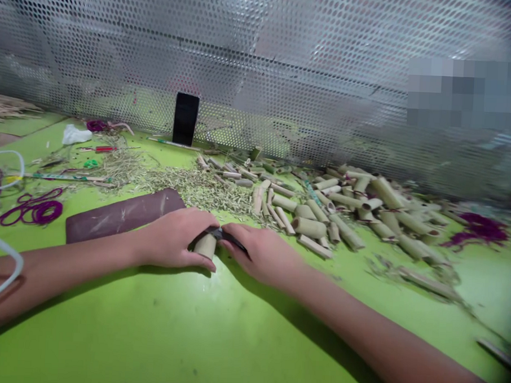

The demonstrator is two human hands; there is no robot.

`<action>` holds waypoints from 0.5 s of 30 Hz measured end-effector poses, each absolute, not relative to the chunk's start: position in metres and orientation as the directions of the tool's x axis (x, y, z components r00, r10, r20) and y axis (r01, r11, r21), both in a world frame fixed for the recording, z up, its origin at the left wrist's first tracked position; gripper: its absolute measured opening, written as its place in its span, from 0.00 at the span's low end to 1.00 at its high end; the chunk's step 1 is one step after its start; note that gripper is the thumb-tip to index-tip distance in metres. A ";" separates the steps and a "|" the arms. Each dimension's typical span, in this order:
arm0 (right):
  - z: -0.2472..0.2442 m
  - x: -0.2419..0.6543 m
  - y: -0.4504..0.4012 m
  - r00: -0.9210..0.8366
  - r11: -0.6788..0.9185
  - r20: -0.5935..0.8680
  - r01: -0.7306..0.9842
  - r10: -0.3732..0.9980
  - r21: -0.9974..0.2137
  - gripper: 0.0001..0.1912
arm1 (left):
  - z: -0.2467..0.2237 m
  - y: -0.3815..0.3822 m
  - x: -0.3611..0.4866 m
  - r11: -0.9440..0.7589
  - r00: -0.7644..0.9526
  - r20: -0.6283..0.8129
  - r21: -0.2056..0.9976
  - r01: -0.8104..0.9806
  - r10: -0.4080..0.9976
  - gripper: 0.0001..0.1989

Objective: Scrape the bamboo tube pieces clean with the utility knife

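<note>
My left hand (181, 236) is closed around a short piece of bamboo tube (205, 247), thumb below and fingers over the top. From the other side my right hand (257, 251) grips the dark handle of a knife (236, 242). Its blade meets the upper edge of the bamboo and is partly hidden by my left fingers. Behind my left hand a brown sheet (123, 215), with pale scuffs on it, lies on the green table (148, 328).
Bamboo shavings (188, 188) are strewn behind my hands. Many cut bamboo tubes (308, 227) are heaped at the back right. A black phone (186, 119) leans on the perforated metal screen (287, 40). Purple cord (47, 209) and a white cable (13, 260) lie at the left.
</note>
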State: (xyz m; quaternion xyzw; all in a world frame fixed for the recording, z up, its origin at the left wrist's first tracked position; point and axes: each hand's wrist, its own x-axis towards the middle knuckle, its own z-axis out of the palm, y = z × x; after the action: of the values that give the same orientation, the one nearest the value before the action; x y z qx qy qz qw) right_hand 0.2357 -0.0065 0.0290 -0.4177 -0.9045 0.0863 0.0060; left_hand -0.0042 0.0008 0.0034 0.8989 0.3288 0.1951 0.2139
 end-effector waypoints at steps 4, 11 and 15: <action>0.028 0.239 -0.007 -0.662 0.648 -0.055 0.745 0.747 -0.158 0.14 | 0.003 0.002 -0.004 -0.703 0.723 0.210 0.517 0.489 0.658 0.30; 0.032 0.245 -0.005 -0.660 0.627 -0.106 0.744 0.744 -0.229 0.14 | -0.002 0.004 -0.006 -0.749 0.757 0.242 0.493 0.443 0.607 0.35; 0.029 0.248 -0.003 -0.664 0.611 -0.121 0.734 0.738 -0.297 0.16 | -0.003 0.009 -0.007 -0.748 0.764 0.240 0.508 0.426 0.598 0.38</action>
State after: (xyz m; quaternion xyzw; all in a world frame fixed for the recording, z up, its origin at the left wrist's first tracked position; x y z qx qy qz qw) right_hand 0.2484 -0.0031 0.0295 -0.4101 -0.8974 0.1626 0.0069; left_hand -0.0068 0.0089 -0.0033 0.9138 0.2803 0.1982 0.2172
